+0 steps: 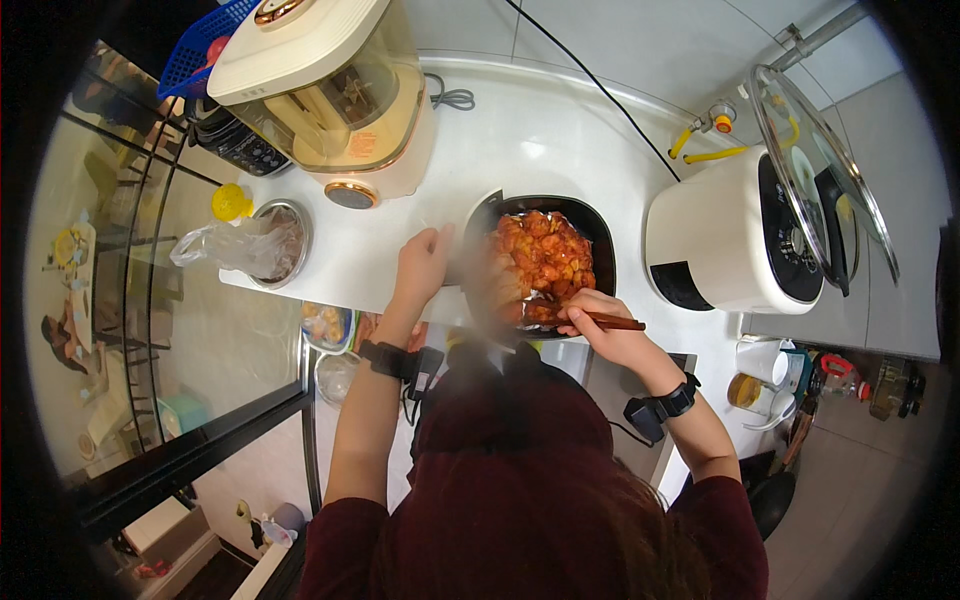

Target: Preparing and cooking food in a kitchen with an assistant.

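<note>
My right hand (pixel 602 319) grips brown chopsticks (pixel 626 323), whose tips reach into a black air fryer basket (pixel 606 225). Chunks of food coated in red sauce (pixel 544 247) lie in the basket, on crumpled foil that shows near the chopsticks. My left hand (pixel 422 262) is beside the basket's left side with its fingers curled. A blurred patch covers that side of the basket, so any contact there is hidden.
Right of the basket stands a white appliance (pixel 705 225); a glass lid (pixel 817 180) is beyond it. A cream appliance (pixel 322 97) stands at the back left. Nearer are a metal bowl (pixel 304 259) with a plastic bag (pixel 240 247) and a yellow object (pixel 231 202).
</note>
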`<state>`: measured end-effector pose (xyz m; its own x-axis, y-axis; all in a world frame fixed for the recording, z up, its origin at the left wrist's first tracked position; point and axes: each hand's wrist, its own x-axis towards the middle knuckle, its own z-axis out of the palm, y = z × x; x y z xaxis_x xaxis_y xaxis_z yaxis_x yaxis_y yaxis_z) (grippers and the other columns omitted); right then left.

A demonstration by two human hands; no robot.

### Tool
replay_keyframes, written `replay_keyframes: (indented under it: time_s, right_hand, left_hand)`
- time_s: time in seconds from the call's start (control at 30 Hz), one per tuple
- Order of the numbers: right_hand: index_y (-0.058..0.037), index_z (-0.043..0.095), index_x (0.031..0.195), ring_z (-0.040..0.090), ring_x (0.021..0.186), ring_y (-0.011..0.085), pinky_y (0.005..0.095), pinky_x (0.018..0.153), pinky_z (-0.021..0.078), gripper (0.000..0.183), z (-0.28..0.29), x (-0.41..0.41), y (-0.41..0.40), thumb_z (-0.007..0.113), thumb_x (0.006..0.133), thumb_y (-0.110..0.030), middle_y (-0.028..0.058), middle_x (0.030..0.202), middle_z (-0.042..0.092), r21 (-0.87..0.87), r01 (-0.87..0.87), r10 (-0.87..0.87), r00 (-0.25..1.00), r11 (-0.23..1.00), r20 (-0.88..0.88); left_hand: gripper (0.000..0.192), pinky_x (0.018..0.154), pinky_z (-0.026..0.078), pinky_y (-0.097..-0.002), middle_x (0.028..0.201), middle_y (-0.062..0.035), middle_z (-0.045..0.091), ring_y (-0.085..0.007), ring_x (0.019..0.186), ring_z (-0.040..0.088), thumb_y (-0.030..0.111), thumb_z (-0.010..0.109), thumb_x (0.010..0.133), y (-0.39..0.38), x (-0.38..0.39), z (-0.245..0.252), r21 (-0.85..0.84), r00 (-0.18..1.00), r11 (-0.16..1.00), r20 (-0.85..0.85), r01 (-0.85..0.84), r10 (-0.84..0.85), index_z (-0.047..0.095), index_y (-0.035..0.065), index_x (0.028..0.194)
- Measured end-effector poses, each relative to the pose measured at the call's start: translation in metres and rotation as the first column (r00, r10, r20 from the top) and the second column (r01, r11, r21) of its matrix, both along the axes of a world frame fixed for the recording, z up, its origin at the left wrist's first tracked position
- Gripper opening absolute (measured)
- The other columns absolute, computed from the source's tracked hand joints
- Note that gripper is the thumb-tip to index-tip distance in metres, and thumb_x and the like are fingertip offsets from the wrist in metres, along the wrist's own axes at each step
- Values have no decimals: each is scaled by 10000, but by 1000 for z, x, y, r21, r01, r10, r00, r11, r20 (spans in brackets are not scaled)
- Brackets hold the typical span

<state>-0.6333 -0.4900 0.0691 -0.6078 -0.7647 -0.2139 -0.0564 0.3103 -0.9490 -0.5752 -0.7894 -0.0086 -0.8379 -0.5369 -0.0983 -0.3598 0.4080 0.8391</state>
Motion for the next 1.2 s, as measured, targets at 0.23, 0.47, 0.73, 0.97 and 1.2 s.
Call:
replay_keyframes:
  time_s: [0.23, 0.47, 0.73, 0.97, 1.2]
  right_hand:
    - [45, 547, 883, 691, 821, 222, 285, 702, 565, 324, -2, -5, 14, 425, 1007, -228, 110, 852, 597, -86, 162, -139, 964, 983, 229]
    - [58, 565, 887, 691, 827, 236, 286, 721, 558, 322, 16, 11, 1, 438, 999, -216, 123, 858, 613, -147, 36, -29, 998, 989, 48]
    - [70, 582, 893, 684, 834, 218, 298, 720, 573, 308, 25, -2, 23, 445, 995, -187, 115, 861, 613, -147, 196, -175, 974, 970, 145]
    - [20, 618, 881, 628, 711, 226, 319, 638, 507, 228, 25, 14, 6, 495, 961, -156, 119, 853, 615, -54, -141, 125, 966, 989, -228]
    - [45, 575, 926, 684, 779, 190, 282, 675, 555, 308, 29, -18, 41, 455, 996, -230, 117, 855, 654, 33, 328, -329, 940, 944, 91]
  left_hand:
    - [507, 528, 388, -311, 548, -49, 459, -124, 540, 434, 401, 529, 949, 0, 1, -4, 21, 1000, 1000, 2, -10, 10, 496, -8, 652]
    - [501, 528, 388, -309, 548, -45, 455, -118, 541, 432, 395, 532, 950, 0, 0, -3, -16, 1000, 1000, 0, 8, -8, 494, -4, 650]
    - [487, 525, 386, -307, 549, -48, 455, -116, 542, 428, 379, 533, 952, 3, 1, 6, 25, 1000, 1000, -4, -6, 6, 496, -6, 657]
    - [482, 525, 386, -309, 547, -51, 449, -120, 538, 427, 373, 535, 951, -1, -1, -6, -2, 1000, 1000, -7, 9, -9, 497, -10, 661]
    - [485, 523, 380, -307, 545, -42, 442, -115, 540, 422, 376, 529, 953, 0, 1, -2, 8, 1000, 1000, -1, 2, -2, 492, -6, 656]
